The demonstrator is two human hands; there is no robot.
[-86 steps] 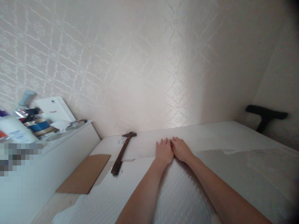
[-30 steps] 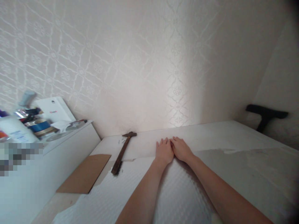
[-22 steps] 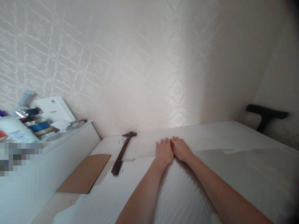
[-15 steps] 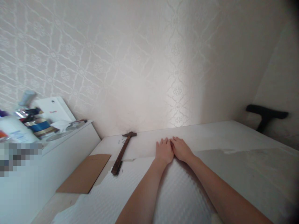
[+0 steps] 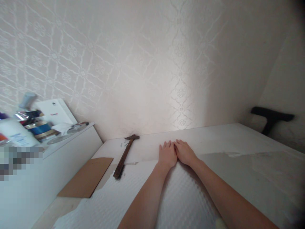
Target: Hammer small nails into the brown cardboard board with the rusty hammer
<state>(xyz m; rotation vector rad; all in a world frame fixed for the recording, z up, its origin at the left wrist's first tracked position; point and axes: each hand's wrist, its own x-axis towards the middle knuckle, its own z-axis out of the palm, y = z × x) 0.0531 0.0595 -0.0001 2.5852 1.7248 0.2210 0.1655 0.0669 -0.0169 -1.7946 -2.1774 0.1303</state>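
So the white textured sheet (image 5: 140,181) is spread across the near part of the table (image 5: 214,135), under the forearms, with its ragged far edge ending about where the wrists are. Just past that edge, the left grip (image 5: 167,154) is laid palm-down, fingers loosely spread and pointed at the wall (image 5: 143,70). The right grip (image 5: 186,153) is set down right against it, touching, fingers stretched out flat too; no object can be seen pinched in either, though what's under the palms can't be told. A bit to the left, a wooden-handled hammer (image 5: 124,158) is laid with its head by the wall, some tiny grey bits (image 5: 124,143) scattered beside it. Further left, a brown board (image 5: 87,178) is placed near a white cabinet (image 5: 64,162), which is topped with a blue-sided roll (image 5: 40,128) and a white box (image 5: 54,112).
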